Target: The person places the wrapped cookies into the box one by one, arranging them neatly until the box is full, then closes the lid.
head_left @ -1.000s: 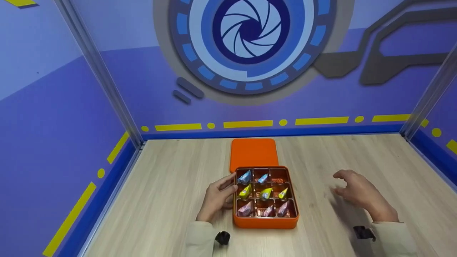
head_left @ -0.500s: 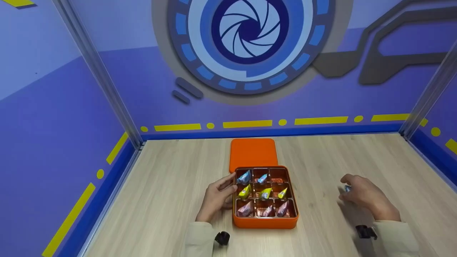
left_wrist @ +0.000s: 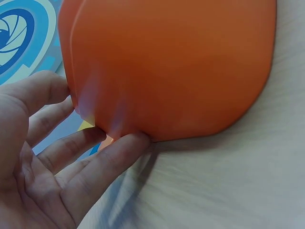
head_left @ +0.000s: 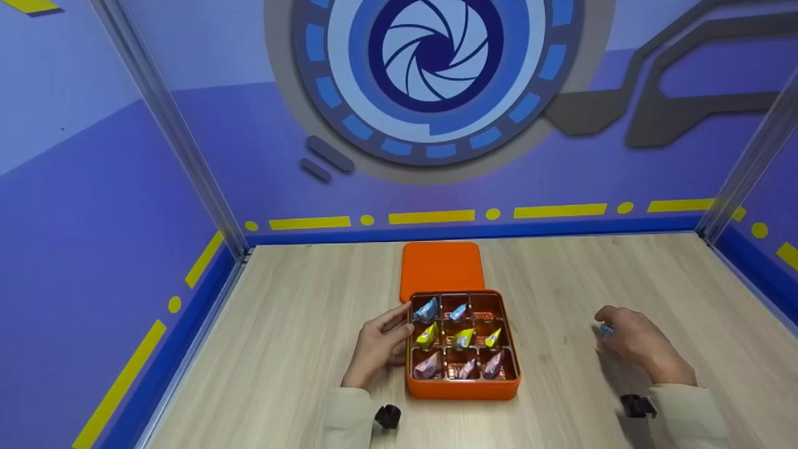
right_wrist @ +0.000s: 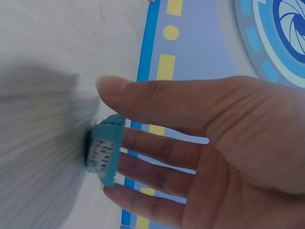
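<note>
An orange box (head_left: 462, 390) with a clear divided tray stands on the table. Blue wrapped candies lie in its back left and back middle compartments; yellow ones (head_left: 464, 338) fill the middle row and pink ones (head_left: 427, 365) the front row. My left hand (head_left: 374, 349) touches the box's left side; in the left wrist view its spread fingertips (left_wrist: 140, 138) meet the orange wall. On the right, my right hand (head_left: 645, 346) reaches around a blue wrapped candy (right_wrist: 102, 152) on the table. The thumb is visibly apart from the candy, the fingers extended beyond it.
Behind the box lies a flat orange lid (head_left: 442, 268), close against its back edge. A patterned blue and purple wall (head_left: 436, 193) closes off the back of the wooden table (head_left: 299, 312), with side walls left and right.
My right hand has moved slightly right and down to the blue candy, which now shows between thumb and fingers. My left hand and the box have stayed in place.
</note>
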Tool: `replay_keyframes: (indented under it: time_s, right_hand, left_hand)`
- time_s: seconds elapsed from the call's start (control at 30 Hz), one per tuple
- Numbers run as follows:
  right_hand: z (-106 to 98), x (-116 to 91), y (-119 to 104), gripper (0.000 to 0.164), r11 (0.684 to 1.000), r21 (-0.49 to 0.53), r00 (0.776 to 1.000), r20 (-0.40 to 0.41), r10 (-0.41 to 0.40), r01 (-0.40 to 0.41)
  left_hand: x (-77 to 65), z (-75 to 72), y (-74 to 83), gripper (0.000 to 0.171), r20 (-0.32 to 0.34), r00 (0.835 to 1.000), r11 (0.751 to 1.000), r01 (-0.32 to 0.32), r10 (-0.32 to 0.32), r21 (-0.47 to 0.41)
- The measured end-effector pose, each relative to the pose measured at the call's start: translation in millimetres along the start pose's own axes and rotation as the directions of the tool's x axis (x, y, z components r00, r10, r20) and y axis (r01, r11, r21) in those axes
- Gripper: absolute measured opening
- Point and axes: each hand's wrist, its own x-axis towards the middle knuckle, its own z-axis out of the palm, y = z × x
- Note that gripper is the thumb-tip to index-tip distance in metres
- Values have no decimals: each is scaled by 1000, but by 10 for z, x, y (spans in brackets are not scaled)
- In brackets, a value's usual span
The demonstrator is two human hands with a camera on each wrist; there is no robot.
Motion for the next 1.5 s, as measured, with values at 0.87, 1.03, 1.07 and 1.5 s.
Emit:
replay_keyframes:
  time_s: [0.87, 1.03, 1.07, 1.5]
  right_hand:
    - [71, -1, 6, 19, 995, 99, 990, -137, -12, 26]
    - [93, -4, -6, 19, 991, 121, 987, -156, -41, 60]
    - [98, -4, -9, 19, 990, 127, 986, -162, -45, 66]
    - [160, 56, -59, 11, 975, 179, 961, -263, -83, 133]
  left_hand:
    - [2, -3, -1, 48, 16, 1000, 1000, -27, 27, 2]
    - [-2, -1, 5, 49, 20, 1000, 1000, -18, 18, -11]
    - [-1, -1, 5, 49, 19, 1000, 1000, -12, 12, -15]
    - [3, -6, -19, 49, 11, 1000, 1000, 5, -5, 2]
